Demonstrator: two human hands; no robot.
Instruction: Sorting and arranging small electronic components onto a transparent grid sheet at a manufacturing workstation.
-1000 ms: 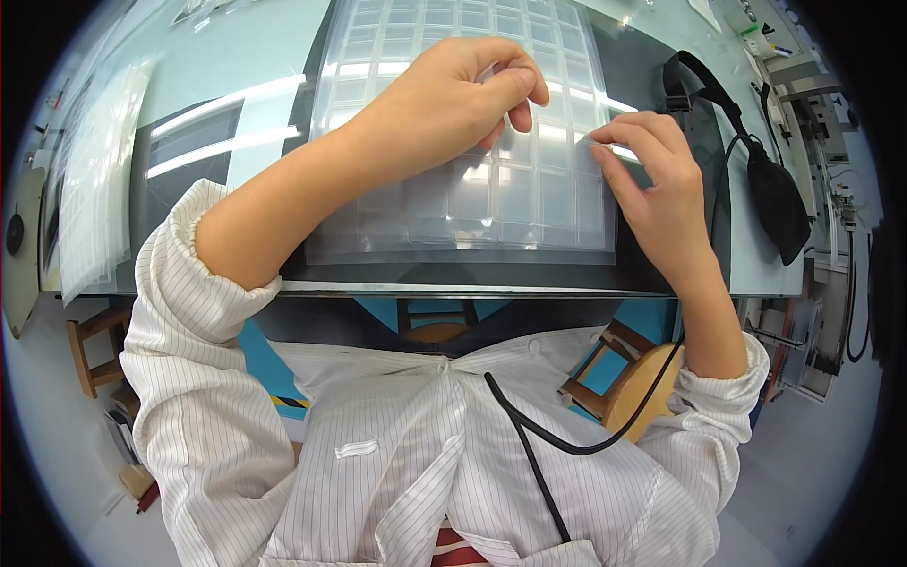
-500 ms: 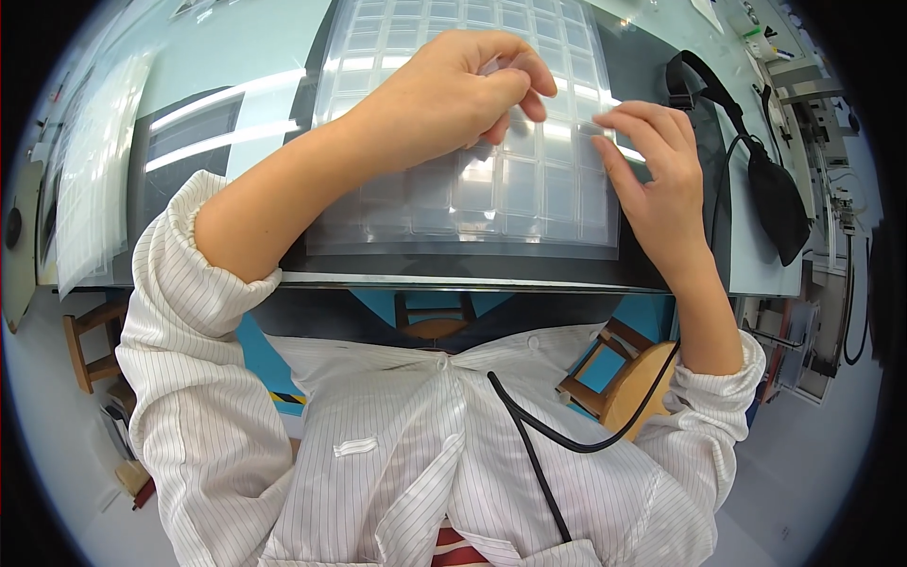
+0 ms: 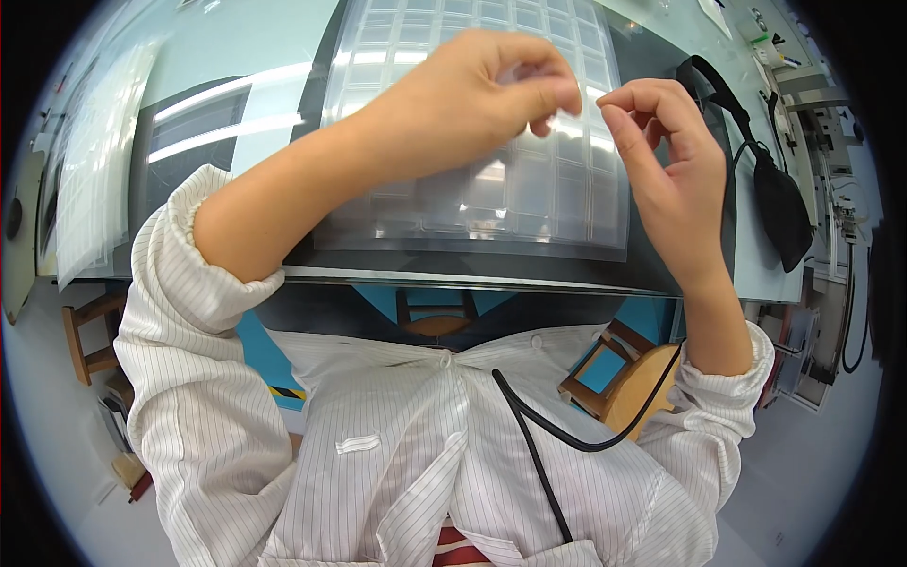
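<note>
A clear plastic sheet with rows of rectangular pockets [image 3: 557,213] lies on the dark mat, its surface glaring with reflected light. Over its middle, my left hand [image 3: 496,99] is held above the pockets, thumb and fingertips brought together. What they hold, if anything, is too small or blurred to make out. Close by on the right, my right hand [image 3: 680,161] is raised at the sheet's right edge. Its thumb and forefinger meet in a pinch facing the left fingertips, and I cannot make out anything between them. A small gap separates the two hands.
A stack of clear plastic sheets [image 3: 99,170] lies at the table's left side. To the right are a black pouch with a strap [image 3: 779,213] and, farther off, equipment along the wall. Below the table edge stand wooden stools [image 3: 638,387]. A black cable [image 3: 567,439] crosses my shirt.
Both hands have shifted to the right, and their fingertips are nearer each other. My right thumb and forefinger, apart before, have come together. The sheet looks nearly unchanged.
</note>
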